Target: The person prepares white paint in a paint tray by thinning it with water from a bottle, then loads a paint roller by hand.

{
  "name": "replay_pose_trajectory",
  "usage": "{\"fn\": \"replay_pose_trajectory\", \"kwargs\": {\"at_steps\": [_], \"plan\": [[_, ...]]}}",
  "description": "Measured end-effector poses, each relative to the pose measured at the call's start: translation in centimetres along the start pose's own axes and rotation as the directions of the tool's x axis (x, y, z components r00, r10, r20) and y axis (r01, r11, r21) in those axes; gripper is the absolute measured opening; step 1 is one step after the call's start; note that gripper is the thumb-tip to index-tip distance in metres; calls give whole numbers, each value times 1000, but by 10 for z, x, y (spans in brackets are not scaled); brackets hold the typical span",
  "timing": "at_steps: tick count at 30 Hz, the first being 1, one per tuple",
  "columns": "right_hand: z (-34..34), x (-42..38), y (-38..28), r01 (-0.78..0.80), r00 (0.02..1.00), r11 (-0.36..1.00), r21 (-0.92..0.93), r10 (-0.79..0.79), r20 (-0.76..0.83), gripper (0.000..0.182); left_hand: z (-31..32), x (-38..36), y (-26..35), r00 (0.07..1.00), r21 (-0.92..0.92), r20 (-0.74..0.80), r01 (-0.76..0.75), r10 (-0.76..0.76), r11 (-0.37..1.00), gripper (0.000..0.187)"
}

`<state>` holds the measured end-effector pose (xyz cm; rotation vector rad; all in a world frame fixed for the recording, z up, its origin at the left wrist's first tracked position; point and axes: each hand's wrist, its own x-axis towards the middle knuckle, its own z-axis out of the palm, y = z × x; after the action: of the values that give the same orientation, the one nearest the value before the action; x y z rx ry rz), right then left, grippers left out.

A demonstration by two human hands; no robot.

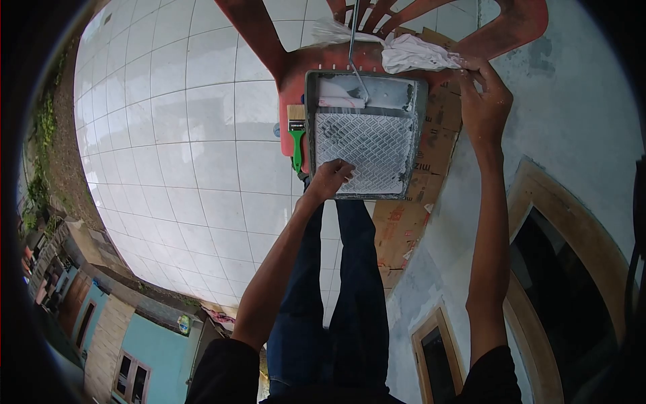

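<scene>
A dark paint tray (363, 151) with a ridged, white-smeared ramp rests on a red plastic chair (296, 74). In its well lies a paint roller (336, 92), its thin metal rod rising away from me. My left hand (330, 180) is over the near-left part of the ramp with its fingers curled in; whatever they hold, if anything, is hidden. Off to the right, my right hand (486, 101) pinches one end of a crumpled white plastic bag (418, 54) lying across the chair behind the tray. A green-handled paintbrush (296, 138) lies left of the tray.
Flattened cardboard (404, 225) covers the floor along the painted wall (431, 276) at right. White tiles (202, 161) spread to the left. Wood-framed windows (558, 269) are set in the wall, and my legs (360, 269) stand just before the chair.
</scene>
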<state>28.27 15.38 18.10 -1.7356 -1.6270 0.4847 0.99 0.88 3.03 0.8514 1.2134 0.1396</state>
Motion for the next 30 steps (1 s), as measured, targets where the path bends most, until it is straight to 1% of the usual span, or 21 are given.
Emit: {"fn": "replay_pose_trajectory", "kwargs": {"at_steps": [1,3,5,9,10,11,12,14,15,16,17,18,20,21,22,23,24,25,26,28,30], "plan": [[-12,-8,-8,30,1000,999,-38,-30,-5,12,1,-2,6,999,33,2,-37,37,999,33],[-33,-24,-27,31,999,999,-15,-31,-30,12,1,-10,24,997,63,4,-71,71,995,32],[-52,-40,-45,26,998,1000,5,-26,-55,13,2,-25,60,981,75,17,-193,192,978,28],[-82,-73,-70,-45,999,998,-42,45,-19,17,2,-58,134,974,132,-7,-225,227,966,32],[-86,-82,-74,-80,997,995,-56,81,2,18,4,-64,149,923,327,-50,-345,381,880,45],[-90,-91,-79,-119,991,986,-112,125,42,20,7,-68,158,848,513,-60,-426,527,745,61],[-90,-99,-83,-121,991,986,-110,127,46,20,11,-70,163,850,513,-61,-423,523,747,61],[-83,-115,-88,-169,977,982,80,156,145,20,20,-65,171,741,565,72,-582,668,585,89],[-80,-122,-89,-171,976,982,77,159,146,20,26,-55,160,717,531,158,-641,679,554,100],[-77,-129,-89,-243,958,961,129,218,185,19,32,-49,153,716,529,159,-643,680,554,100],[-74,-134,-88,-314,935,933,177,272,226,18,38,-43,145,708,486,254,-683,659,546,98],[-71,-139,-85,-315,935,933,175,273,227,18,42,-42,140,692,439,347,-716,633,542,97],[-64,-148,-80,-468,860,860,205,389,332,16,41,-40,128,727,444,360,-685,585,578,91],[-55,-149,-80,-473,867,824,313,372,333,13,39,-39,122,770,449,361,-638,526,626,85],[-47,-151,-79,-477,865,820,315,375,333,13,38,-38,117,809,455,361,-587,464,669,80],[-40,-154,-77,-528,843,764,371,418,339,11,36,-37,112,810,458,362,-585,461,669,80],[-33,-157,-74,-575,817,701,423,458,350,10,36,-37,107,836,386,343,-540,427,748,75],[-26,-160,-70,-577,815,698,423,460,352,10,36,-37,102,860,308,328,-489,391,816,71],[-18,-163,-64,-588,809,665,460,484,335,9,35,-37,97,861,309,328,-487,389,817,71],[-8,-169,-54,-596,801,631,496,508,317,8,31,-39,92,907,331,370,-328,198,884,67],[-1,-173,-48,-640,762,571,514,555,333,7,29,-39,87,917,309,365,-283,161,908,64]]}}
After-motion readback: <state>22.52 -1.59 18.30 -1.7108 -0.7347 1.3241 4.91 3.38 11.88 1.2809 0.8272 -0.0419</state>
